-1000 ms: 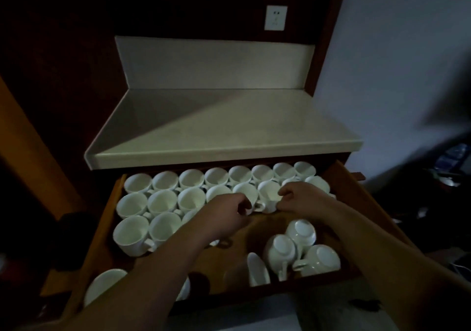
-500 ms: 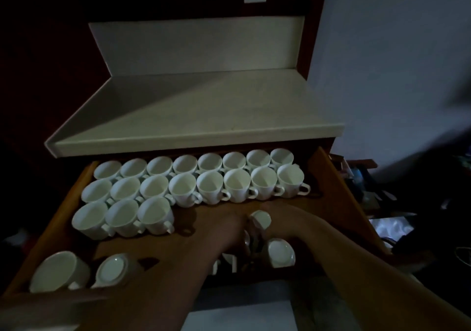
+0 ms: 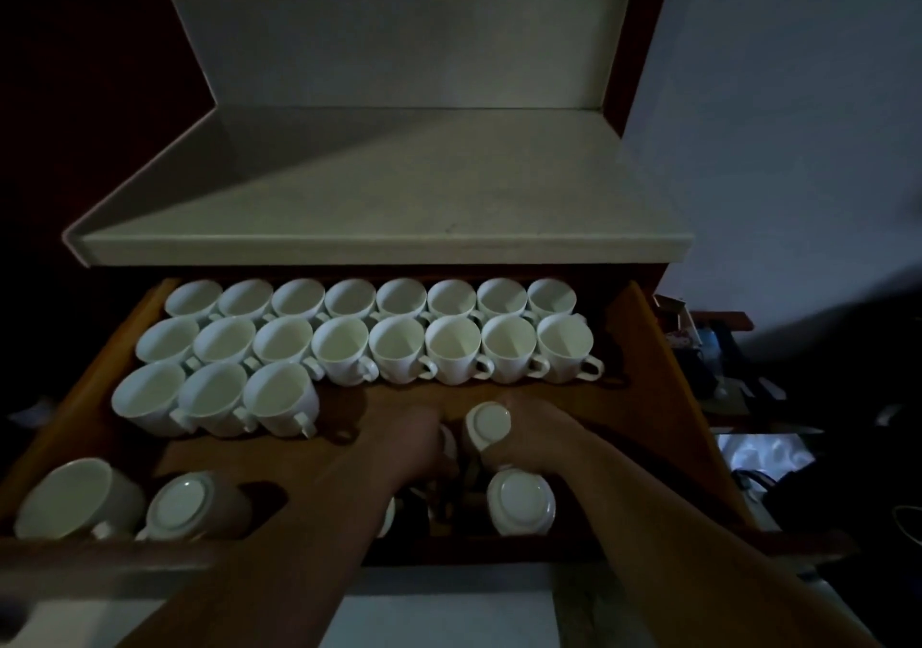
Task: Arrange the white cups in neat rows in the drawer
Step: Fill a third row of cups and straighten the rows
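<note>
The pale surface point(image 3: 379, 188) lies well beyond both my hands, above the open wooden drawer point(image 3: 663, 388) that they reach into. Farthest from my hands, under the surface's edge, the back row point(image 3: 401, 298) holds eight white cups, upright and side by side. The middle row point(image 3: 399, 350) stands just in front of it, also eight upright cups, with handles turned toward my right. The short row point(image 3: 214, 398) of three upright cups sits beyond and to the left of my left hand point(image 3: 414, 440), just in front of the middle row's left end.

My left hand is low in the drawer, knuckles up, its fingers curled down into shadow. A bit of white shows at its fingertips, but I cannot tell whether it holds anything. My right hand point(image 3: 539, 435) is just beside it, fingers wrapped round the held cup point(image 3: 488, 423), which is base up between the two hands.

Just nearer to me than my right hand stands the near cup point(image 3: 521, 502), also showing its base. Far to the left of my left hand, in the drawer's front corner, the side cup point(image 3: 70, 497) lies tilted with its mouth showing. The tipped cup point(image 3: 187, 505) lies just beside it, base toward me.
</note>
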{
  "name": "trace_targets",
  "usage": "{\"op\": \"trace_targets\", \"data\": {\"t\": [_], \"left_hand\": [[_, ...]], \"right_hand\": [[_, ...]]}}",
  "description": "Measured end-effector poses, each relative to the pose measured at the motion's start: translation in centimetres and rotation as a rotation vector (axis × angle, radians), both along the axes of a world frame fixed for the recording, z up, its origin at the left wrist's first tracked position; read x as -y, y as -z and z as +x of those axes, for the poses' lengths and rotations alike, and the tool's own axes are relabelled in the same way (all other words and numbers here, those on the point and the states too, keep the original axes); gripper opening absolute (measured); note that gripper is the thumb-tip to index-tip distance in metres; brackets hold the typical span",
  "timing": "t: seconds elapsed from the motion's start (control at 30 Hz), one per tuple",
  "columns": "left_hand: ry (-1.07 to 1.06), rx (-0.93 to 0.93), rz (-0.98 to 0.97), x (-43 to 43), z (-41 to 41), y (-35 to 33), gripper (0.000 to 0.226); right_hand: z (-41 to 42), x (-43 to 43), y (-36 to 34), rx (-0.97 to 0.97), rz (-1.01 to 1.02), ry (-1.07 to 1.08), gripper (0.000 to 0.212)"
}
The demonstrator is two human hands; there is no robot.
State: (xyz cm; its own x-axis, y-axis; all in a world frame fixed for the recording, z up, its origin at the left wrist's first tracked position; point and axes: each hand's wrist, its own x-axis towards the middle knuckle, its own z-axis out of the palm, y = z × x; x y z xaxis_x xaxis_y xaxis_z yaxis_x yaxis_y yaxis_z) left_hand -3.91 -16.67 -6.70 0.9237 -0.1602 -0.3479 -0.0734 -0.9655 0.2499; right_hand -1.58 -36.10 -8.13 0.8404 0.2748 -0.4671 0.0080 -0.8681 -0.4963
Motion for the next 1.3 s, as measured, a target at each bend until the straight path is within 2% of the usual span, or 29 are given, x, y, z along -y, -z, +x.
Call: {"op": "trace_targets", "data": {"t": [0.1, 0.17, 0.27, 0.4, 0.47, 0.57, 0.63, 0.7, 0.77, 0.83, 1.0, 1.13, 1.23, 1.3], "left_hand": [[-0.103, 0.006, -0.112, -0.7, 0.3, 0.0, 0.039], [-0.161, 0.038, -0.179, -1.0, 0.0, -0.5, 0.047], [-0.328, 0.028, -0.362, -1.5, -0.3, -1.9, 0.043], [-0.586, -0.005, -0.668, -2.4, -0.5, -3.4, 0.042], [-0.751, -0.041, -0.941, -2.7, -0.5, -3.8, 0.048], [-0.962, -0.24, -1.483, -2.8, -0.2, -4.6, 0.046], [-1.014, -0.358, -1.768, -2.7, -0.3, -5.3, 0.045], [-1.004, -0.441, -1.934, -2.8, -0.4, -5.4, 0.057], [-0.966, -0.482, -2.005, -3.1, -0.3, -5.1, 0.066], [-0.963, -0.469, -1.984, -3.0, -0.3, -5.1, 0.07], [-0.959, -0.342, -1.928, -3.5, -0.5, -5.3, 0.06], [-0.85, -0.35, -1.945, -4.1, -0.9, -5.4, 0.079], [-0.951, -0.33, -2.054, -4.4, -0.8, -5.8, 0.066], [-0.921, -0.268, -1.994, -4.4, -1.0, -6.6, 0.052]], "right_hand": [[0.2, 0.3, 0.2, 0.053, 0.086, 0.08, 0.062], [0.5, 0.8, 0.7, 0.059, 0.11, 0.102, 0.067], [0.5, 1.1, 0.5, 0.074, 0.163, 0.083, 0.073], [-0.1, 1.0, -1.7, 0.072, 0.177, 0.001, 0.042], [-0.1, 1.0, -1.6, 0.068, 0.166, 0.0, 0.046], [0.0, 1.0, -0.9, 0.046, 0.166, 0.046, 0.067], [-0.3, 0.8, -1.5, 0.044, 0.162, 0.08, 0.078], [-0.6, 0.7, -1.9, 0.04, 0.16, 0.116, 0.083], [-0.7, 0.7, -1.9, 0.037, 0.164, 0.121, 0.084], [-0.7, 0.7, -1.9, 0.025, 0.205, 0.161, 0.078], [-0.6, 0.3, -2.7, 0.033, 0.363, 0.332, 0.059], [-0.8, 0.3, -2.9, 0.031, 0.45, 0.393, 0.061], [-1.0, 0.4, -3.2, 0.023, 0.483, 0.407, 0.065], [-1.0, 0.4, -3.8, 0.024, 0.506, 0.427, 0.063]]}}
